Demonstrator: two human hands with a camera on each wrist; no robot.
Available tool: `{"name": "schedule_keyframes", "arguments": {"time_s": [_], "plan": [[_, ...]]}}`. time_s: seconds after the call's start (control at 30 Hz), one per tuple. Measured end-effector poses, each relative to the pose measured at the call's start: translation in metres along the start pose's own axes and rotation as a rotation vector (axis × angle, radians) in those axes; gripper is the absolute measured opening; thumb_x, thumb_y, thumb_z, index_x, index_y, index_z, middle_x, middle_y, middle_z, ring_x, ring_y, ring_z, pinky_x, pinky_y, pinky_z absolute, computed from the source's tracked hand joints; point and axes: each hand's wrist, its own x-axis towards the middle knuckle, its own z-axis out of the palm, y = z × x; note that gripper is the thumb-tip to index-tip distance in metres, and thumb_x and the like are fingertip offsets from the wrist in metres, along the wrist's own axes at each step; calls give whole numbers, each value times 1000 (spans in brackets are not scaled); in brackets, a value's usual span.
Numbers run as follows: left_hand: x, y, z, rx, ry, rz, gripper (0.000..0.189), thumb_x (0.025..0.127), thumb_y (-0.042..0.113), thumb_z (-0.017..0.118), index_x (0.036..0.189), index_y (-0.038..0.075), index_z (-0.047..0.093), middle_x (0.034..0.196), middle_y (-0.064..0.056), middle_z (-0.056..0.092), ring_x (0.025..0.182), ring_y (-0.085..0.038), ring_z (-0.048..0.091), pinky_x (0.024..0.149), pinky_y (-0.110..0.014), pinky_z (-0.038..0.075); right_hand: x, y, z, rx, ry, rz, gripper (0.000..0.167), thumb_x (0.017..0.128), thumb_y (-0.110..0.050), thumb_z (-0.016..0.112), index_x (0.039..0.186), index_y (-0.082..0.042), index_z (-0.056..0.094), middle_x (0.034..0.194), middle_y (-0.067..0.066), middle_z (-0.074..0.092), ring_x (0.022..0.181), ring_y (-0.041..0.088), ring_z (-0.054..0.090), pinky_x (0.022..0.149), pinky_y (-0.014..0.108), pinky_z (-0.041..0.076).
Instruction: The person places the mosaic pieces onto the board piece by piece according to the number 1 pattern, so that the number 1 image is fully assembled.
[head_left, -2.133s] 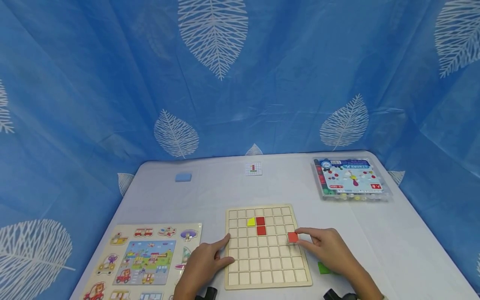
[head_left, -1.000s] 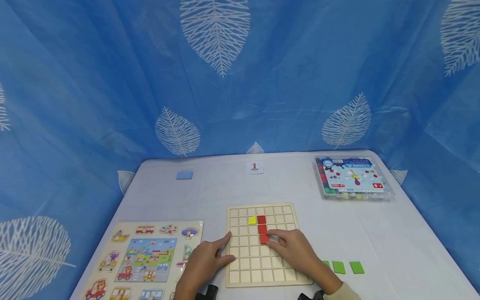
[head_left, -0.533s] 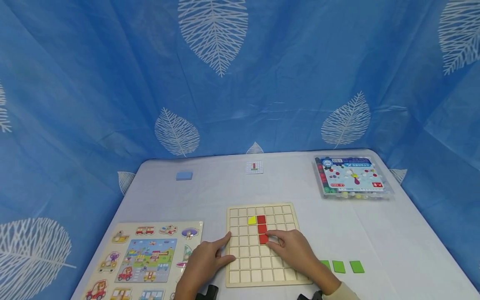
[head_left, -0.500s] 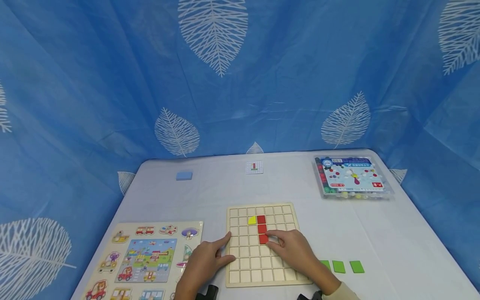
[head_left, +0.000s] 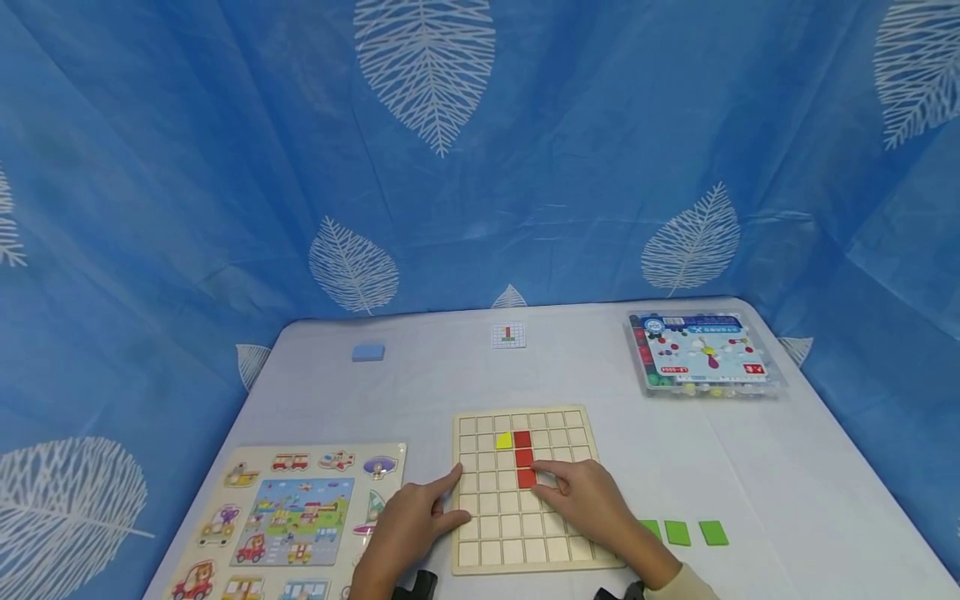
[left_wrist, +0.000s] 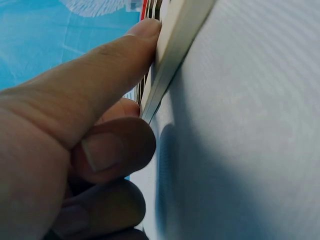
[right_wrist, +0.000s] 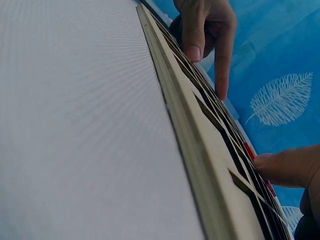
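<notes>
The person's left hand [head_left: 408,521] braces the left edge of a square pale wooden grid board [head_left: 487,554], its thumb and index finger spread wide apart and touching the rim, while the other fingers curl loosely beneath. The right hand [head_left: 588,500] reaches over the board's right side; its fingers stand narrow, thumb and index pinching the right side of the nearest of three square red tiles, the lower red tile [head_left: 526,478]. That tile lies in line with the middle red tile [head_left: 523,457] and the upper red tile [head_left: 522,438]; whether it sits fully down in its cell is hard to judge, as the fingertips cover its edge. A yellow piece with a slanted side [head_left: 503,441] lies just left of the upper red tile. Three flat green square tiles [head_left: 677,533] lie on the white-covered desk [head_left: 442,379] to the right of the board, the nearest one partly behind the forearm. Beyond the board lies a small white card with a printed grid pattern [head_left: 508,335].
</notes>
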Motion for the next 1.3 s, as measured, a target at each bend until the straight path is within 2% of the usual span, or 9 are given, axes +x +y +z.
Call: {"name": "schedule_keyframes", "arguments": {"time_s": [0.17,0.33,0.67,0.77,1.07,1.3], "plan": [[0,0,1,-5,3,5,70,85,50,78,145,17,61,55,12,45,47,-5,37,47,-25,32,-2,2,-1,44,-1,-10,29,86,-27,84,114,-18,81,47,-22,30,46,-3,24,49,20,26],[2,0,1,8,9,11,70,85,51,78,145,18,61,56,12,45,48,-5,36,47,-25,32,-4,9,-5,119,30,-84,26,88,-24,83,113,-17,81,47,-26,27,46,-5,22,47,18,27],[3,0,-1,26,6,9,71,85,54,76,145,19,61,56,13,44,49,-5,35,48,-26,31,-18,28,-30,156,129,-135,18,87,-18,84,105,-19,82,53,-29,23,50,-8,18,47,17,28],[4,0,-1,31,12,11,71,85,53,77,144,19,62,56,12,44,49,-5,36,48,-26,32,-26,37,-41,148,142,-110,19,86,-19,84,105,-20,82,52,-28,23,50,-8,17,47,17,28],[3,-1,-3,29,5,2,70,86,53,76,145,19,61,56,13,45,48,-5,36,48,-26,32,-57,59,-77,63,138,51,17,87,-26,83,105,-25,82,50,-20,27,48,-4,20,47,20,31],[2,-2,-1,-9,-25,-13,70,85,52,77,145,17,61,56,11,46,48,-5,36,47,-25,31,-81,71,-101,-59,213,186,21,85,-22,85,106,-19,82,51,-14,31,48,1,26,50,22,34]]}}
